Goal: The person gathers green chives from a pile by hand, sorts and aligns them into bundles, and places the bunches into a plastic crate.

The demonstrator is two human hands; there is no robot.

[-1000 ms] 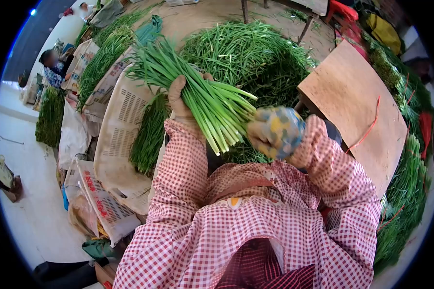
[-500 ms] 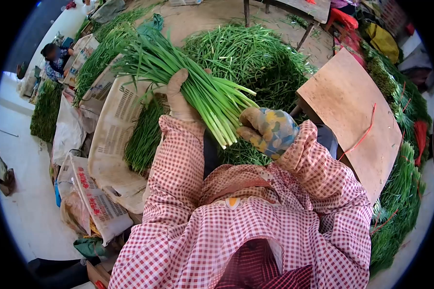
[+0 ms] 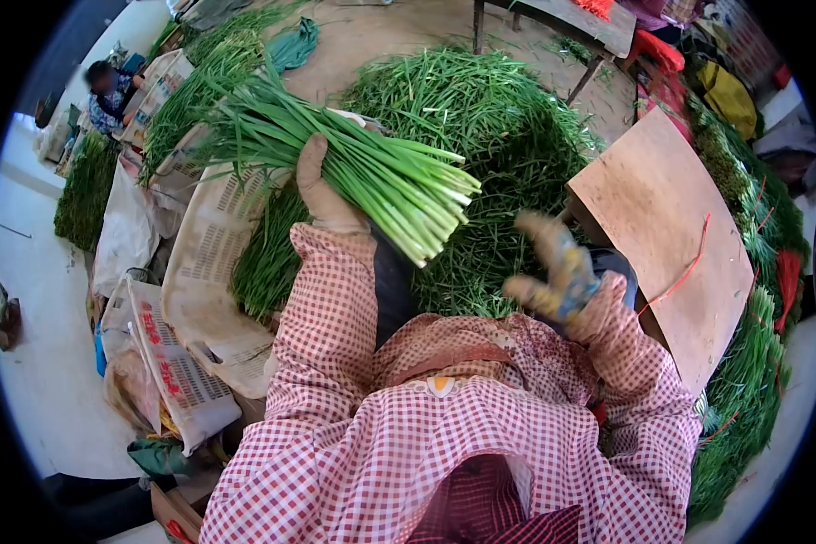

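Bundle of long green stalks (image 3: 399, 190) (garlic chives, I'd guess) is up in the left hand (image 3: 325, 190), over the lap, between the crate and the loose pile. Left grip is clamped around it, thumb in front, most of the fingers hidden behind.

Big change: half a second ago the right hand (image 3: 562, 272) is right at the pale cut ends; now it's pulled off toward the board's left edge, blurry, thumb and fingers spread apart with nothing I can see in them. The bundle also lies flatter and further left. So I'd say one hand has the whole load now and the other is free.

Containers: the slotted whitish crate (image 3: 195, 304) on the left has more greens (image 3: 267, 263) inside, against its inner side. Beside it there's a white crate with red lettering (image 3: 177, 363); can't tell what's in it. The loose pile (image 3: 462, 86) isn't in anything, just heaped on the floor. Brown board (image 3: 671, 218) on the right carries a red tie (image 3: 689, 272), with one end down at the board's left edge.
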